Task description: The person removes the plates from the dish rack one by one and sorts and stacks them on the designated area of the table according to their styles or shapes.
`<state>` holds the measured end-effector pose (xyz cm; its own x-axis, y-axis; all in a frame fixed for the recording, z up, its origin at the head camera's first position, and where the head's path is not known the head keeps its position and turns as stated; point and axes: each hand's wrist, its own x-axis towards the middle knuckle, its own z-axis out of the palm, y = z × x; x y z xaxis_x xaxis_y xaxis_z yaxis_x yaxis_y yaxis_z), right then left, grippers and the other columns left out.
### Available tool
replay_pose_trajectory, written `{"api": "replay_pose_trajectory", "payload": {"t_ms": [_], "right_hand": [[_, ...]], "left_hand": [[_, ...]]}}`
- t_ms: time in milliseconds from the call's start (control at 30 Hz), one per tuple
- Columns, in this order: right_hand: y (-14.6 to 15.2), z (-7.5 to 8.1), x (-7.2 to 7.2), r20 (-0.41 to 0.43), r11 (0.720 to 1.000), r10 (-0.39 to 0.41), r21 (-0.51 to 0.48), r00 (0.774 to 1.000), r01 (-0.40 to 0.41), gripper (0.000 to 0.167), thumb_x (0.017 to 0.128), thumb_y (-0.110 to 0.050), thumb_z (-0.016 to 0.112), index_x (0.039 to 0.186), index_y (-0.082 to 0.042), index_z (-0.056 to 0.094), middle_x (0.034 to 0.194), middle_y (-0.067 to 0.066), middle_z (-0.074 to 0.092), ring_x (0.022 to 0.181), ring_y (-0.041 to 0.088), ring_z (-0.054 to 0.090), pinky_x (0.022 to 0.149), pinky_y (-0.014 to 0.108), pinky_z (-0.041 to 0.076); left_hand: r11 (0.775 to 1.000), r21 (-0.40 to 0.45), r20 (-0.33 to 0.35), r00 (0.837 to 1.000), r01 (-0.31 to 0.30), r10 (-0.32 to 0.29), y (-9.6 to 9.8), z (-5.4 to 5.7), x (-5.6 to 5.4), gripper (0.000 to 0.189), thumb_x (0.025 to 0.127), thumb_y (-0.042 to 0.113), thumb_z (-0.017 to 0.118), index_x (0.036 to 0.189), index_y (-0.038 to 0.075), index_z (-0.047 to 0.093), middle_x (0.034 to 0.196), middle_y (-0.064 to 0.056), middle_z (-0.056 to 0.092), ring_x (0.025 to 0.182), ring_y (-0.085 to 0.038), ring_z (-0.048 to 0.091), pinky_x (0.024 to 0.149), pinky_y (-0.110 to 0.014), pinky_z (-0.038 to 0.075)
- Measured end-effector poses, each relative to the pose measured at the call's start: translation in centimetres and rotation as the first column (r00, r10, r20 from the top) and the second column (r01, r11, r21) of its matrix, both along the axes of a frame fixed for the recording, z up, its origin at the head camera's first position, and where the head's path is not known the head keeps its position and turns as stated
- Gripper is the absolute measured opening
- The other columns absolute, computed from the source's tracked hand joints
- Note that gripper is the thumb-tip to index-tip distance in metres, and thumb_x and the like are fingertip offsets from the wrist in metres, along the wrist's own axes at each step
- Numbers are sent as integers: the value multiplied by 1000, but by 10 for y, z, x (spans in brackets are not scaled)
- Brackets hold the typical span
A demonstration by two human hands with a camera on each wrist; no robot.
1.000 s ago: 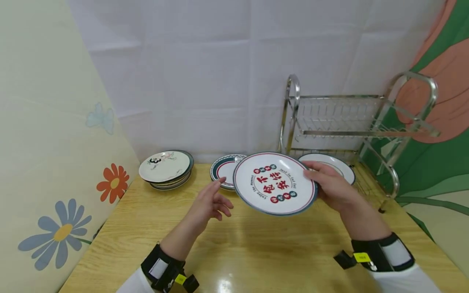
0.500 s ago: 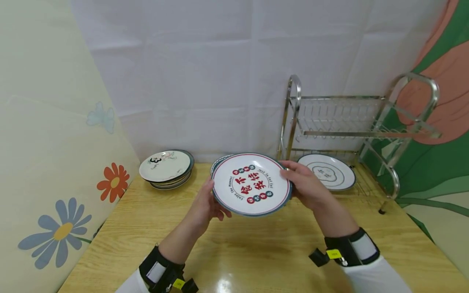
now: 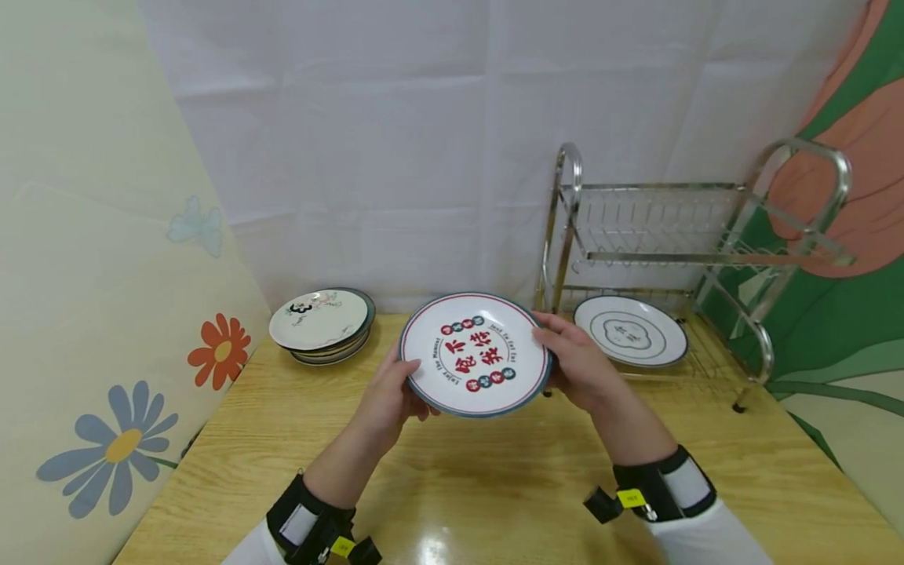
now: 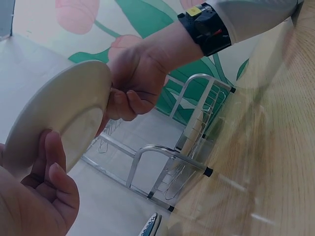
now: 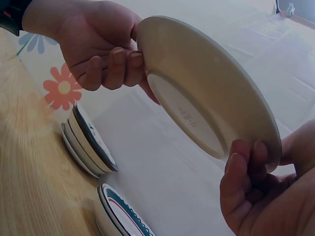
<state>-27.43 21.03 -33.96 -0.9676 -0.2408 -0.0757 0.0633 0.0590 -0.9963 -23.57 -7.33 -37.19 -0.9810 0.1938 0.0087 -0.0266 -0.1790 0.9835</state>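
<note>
A white plate (image 3: 475,396) with a blue-and-red rim and red lettering is raised over the table, tilted toward the head camera. My left hand (image 3: 387,400) grips its left edge, thumb on the face and fingers curled beneath. On the opposite edge, my right hand (image 3: 579,361) pinches the rim, thumb on top. From the right wrist, the plate's pale underside (image 5: 206,83) and foot ring show, with fingertips of both hands against it. Behind the held plate, hidden in the head view, a small stack of green-banded plates (image 5: 125,214) appears in the right wrist view.
A two-tier metal dish rack (image 3: 657,255) stands at the back right, with a white blue-rimmed plate (image 3: 600,333) lying on its lower level. Another stack of plates (image 3: 328,329) sits at the back left. The wooden table (image 3: 487,494) runs up to a white-draped wall (image 3: 395,157).
The right hand has carried the plate leftward, in front of the middle stack. The left hand, earlier free beside it, now grips the left edge. The plate on the rack has come into fuller view.
</note>
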Motion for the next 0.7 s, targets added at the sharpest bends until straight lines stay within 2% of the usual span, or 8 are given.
{"api": "replay_pose_trajectory", "payload": {"t_ms": [133,233,400,700], "right_hand": [[2,-1,1,-19,999,44,-18,999,-44,52,112,-29,38,160,-12,32,88,-5,70,62,10,62,55,25,50],[4,-2,3,-28,996,80,-34,996,-81,54,112,-27,38,162,-10,28,86,-5,71,62,9,64,57,26,54],[6,-1,7,-5,990,122,-67,993,-122,59,111,-25,40,165,-12,20,94,-4,75,71,12,73,65,31,62],[9,3,13,15,966,197,-172,980,-192,63,110,-21,45,165,-10,17,108,-2,70,85,14,74,69,34,64]], "left_hand": [[1000,11,3,1000,-11,11,0,0,0,48,108,25,34,156,27,37,90,-2,74,61,-18,61,58,-26,47],[1000,19,4,1000,-14,14,1,0,-1,47,108,24,35,155,24,39,88,-1,74,58,-16,60,57,-26,47],[1000,14,-2,1000,-20,20,0,1,-1,47,108,23,36,155,23,40,88,-2,74,58,-16,59,56,-25,47],[999,12,-50,998,-33,33,-4,1,-5,44,109,22,37,153,25,41,80,-1,71,57,-16,59,54,-25,45]]}}
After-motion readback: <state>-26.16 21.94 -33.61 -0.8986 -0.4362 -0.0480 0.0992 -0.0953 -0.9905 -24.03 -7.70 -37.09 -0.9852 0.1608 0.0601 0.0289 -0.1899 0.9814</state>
